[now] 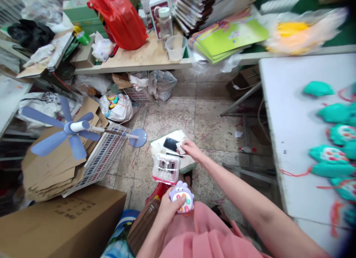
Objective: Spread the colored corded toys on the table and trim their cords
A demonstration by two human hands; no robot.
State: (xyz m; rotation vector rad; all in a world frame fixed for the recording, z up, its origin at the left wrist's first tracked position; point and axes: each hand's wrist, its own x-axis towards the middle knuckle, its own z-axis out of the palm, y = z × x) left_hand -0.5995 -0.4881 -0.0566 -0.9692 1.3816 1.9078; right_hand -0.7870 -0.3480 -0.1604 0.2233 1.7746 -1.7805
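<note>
Close to my lap, my left hand grips a small purple-and-white toy with coloured buttons and eyes on its top, thumb pressed on its face. My right hand reaches forward and down, its fingers pinching a crumpled white tissue. Under that hand a dark phone lies on a pale flat stool top, with a thin dark pen-like stick nearby. Between the two hands sits a clear plastic box with a red base; its contents are hard to make out.
On the right, a white table bears several teal toys with red cords. A blue fan stands left, beside a white crate and cardboard box. A cluttered bench runs across the back, holding a red bag.
</note>
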